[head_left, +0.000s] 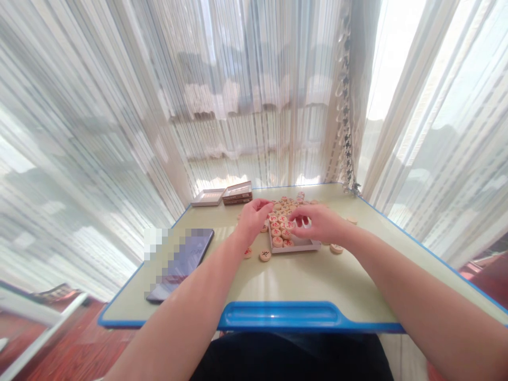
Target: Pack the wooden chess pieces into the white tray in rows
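Observation:
A shallow white box on the table holds rows of round wooden Chinese chess pieces with red characters, on its left side. My right hand reaches over the box from the right, with thumb and fingertips closed about a red-marked chess piece at the edge of the rows. Beside the box's far left corner is my left hand, its fingers curved and a little apart, near the pieces. I see nothing held in it, though its fingertips are partly hidden. Loose pieces lie around the box.
Behind the box spreads a pile of more pieces. An open white tray and stacked brown boxes stand at the back left. A dark tablet-like device, partly pixelated, lies left. The blue-edged table has a blue trough in front.

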